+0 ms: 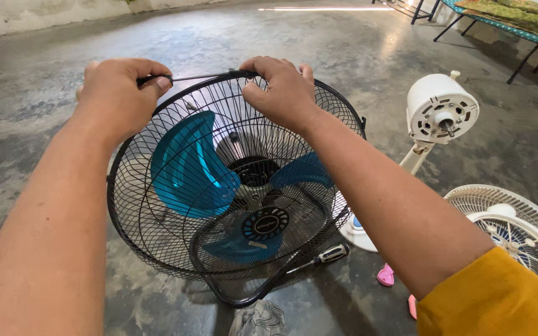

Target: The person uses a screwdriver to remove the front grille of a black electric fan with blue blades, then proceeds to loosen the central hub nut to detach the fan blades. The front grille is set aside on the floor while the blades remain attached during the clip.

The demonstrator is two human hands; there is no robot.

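A black floor fan point(231, 205) with blue blades point(188, 168) stands tilted on the concrete floor in front of me. My left hand point(116, 93) grips a thin black rim band point(197, 78) at the top left of the wire grille. My right hand point(284, 90) holds the top of the grille rim, fingers curled over the wires. The band runs between both hands along the rim's top edge.
A white fan motor on its stand point(437, 115) rises at right, with a white fan grille point(518, 230) lying beside it. A screwdriver point(325, 256) lies under the fan. Pink sandals point(387, 275) and a crumpled cloth point(259, 320) sit near me. A metal-framed cot point(505, 22) stands far right.
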